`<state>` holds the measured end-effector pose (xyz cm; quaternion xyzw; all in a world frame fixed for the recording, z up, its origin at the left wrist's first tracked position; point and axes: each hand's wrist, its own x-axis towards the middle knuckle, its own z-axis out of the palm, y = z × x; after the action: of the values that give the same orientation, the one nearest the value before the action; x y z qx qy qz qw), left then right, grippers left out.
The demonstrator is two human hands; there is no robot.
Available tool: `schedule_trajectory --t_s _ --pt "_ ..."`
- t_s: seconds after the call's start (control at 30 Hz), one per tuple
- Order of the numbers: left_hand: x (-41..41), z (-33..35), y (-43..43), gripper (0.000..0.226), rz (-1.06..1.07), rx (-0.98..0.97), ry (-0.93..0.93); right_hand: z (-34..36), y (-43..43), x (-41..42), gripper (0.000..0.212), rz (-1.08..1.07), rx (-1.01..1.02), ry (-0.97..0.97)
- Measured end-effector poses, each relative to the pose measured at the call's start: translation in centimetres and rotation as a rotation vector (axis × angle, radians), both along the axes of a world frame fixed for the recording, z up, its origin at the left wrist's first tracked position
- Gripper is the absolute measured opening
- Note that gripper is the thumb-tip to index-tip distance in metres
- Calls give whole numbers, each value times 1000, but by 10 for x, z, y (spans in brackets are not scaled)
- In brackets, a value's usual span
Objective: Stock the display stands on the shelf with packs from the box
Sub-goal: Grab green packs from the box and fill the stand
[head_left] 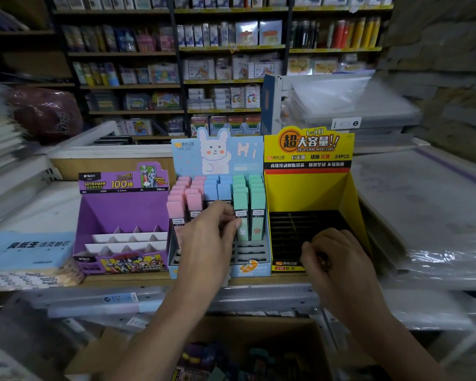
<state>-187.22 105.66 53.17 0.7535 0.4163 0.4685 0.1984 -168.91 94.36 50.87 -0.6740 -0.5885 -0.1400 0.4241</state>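
Three display stands sit along the shelf's [149, 279] front edge: purple stand [121, 207] left, bunny stand [190, 160] middle, yellow stand [308, 193] right. Your left hand [209, 240] is in among the bunny stand's packs [187, 199], fingers curled, thumb against a green pack [241, 204]. Can't tell if it's actually gripping one. Your right hand [338, 259] is at the yellow stand's front lip, fingers curled in, contents unclear. Below the shelf edge sits the box [272, 325].

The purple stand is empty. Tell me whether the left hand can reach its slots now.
Probably yes: the left hand is at the blue stand right beside the purple stand, whose white slots are uncovered.
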Motion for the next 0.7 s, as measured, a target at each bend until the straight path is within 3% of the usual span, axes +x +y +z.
schedule_trajectory --t_s 0.17,0.33,0.5,0.7 --pt "-1 0 -1 3 -6 -14 22 0 0 0 25 -4 -8 6" --pt "-12 7 -7 22 10 0 14 7 -1 0 24 2 -34 3" --pt "-40 1 -26 13 -20 79 -130 15 -13 -14 19 88 99 112" --pt "-82 -39 -51 11 -117 -49 -140 -2 -37 -46 17 191 82 249"
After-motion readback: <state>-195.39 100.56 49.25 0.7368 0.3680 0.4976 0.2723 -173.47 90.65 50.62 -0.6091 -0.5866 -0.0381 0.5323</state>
